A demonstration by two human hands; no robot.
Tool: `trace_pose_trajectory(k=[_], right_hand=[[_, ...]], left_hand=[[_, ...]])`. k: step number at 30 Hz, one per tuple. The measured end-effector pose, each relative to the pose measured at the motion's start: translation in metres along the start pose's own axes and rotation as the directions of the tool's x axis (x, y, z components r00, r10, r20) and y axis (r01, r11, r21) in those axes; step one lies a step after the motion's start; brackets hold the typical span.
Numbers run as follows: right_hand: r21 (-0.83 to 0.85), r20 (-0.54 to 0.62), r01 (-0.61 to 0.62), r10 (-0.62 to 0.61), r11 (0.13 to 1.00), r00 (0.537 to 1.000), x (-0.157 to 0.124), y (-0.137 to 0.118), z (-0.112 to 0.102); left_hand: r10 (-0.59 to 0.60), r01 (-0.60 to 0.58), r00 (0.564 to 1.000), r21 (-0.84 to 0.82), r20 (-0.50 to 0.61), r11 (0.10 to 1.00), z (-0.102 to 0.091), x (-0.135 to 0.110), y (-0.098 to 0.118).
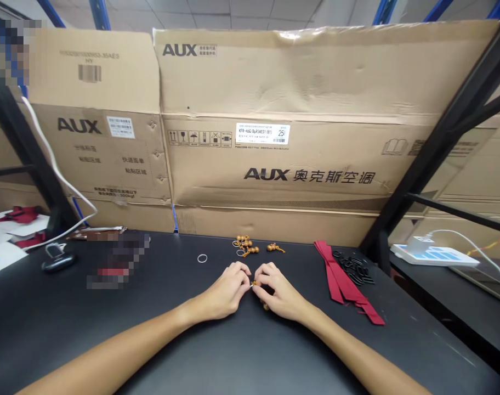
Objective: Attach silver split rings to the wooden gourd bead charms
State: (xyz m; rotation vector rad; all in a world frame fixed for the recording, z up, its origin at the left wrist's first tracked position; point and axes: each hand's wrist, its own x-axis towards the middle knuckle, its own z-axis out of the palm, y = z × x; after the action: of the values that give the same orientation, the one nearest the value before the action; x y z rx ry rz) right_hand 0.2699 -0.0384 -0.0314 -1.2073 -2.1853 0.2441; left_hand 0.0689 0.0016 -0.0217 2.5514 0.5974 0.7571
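Above the middle of the black table, my left hand (229, 291) and my right hand (279, 293) meet with their fingertips pinched close together. A small wooden gourd charm (266, 306) shows in part beneath my right hand, its orange-brown cord end (254, 283) coming out between the thumb and fingers. At my left fingertips is a tiny pale, shiny bit, perhaps the edge of a metal ring; the fingers mostly hide it. Beyond my hands lie more gourd charms (253, 250), some beside metal rings, and a single gourd charm (272, 247). Left of these is a loose key ring (202, 258).
Red ribbon strips (336, 274) and a pile of black clips (354, 267) lie to the right. A black device (58, 261) sits at the left. Cardboard boxes (270, 82) wall off the back. A white power strip (435, 254) is at far right.
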Motion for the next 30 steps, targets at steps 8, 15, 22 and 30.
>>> trace_pose_trajectory(k=[8,15,22,30], right_hand=[[0.003,-0.004,-0.028,0.028,1.0,1.0,0.0,0.001,-0.002],[-0.017,-0.028,-0.054,0.054,0.998,0.998,0.0,0.012,-0.005],[0.046,-0.045,-0.068,0.07,0.997,0.997,0.001,0.015,-0.005],[0.023,-0.044,-0.077,0.078,0.997,0.996,0.0,0.015,-0.003]], left_hand=[[0.011,-0.01,1.0,-0.046,0.008,0.999,-0.003,0.001,0.002],[0.005,-0.003,1.0,-0.065,0.026,0.998,-0.002,0.001,0.0],[-0.052,0.056,0.998,-0.133,0.033,0.99,-0.004,0.003,-0.004],[-0.03,0.032,0.999,-0.04,0.042,0.999,-0.004,0.003,-0.003]])
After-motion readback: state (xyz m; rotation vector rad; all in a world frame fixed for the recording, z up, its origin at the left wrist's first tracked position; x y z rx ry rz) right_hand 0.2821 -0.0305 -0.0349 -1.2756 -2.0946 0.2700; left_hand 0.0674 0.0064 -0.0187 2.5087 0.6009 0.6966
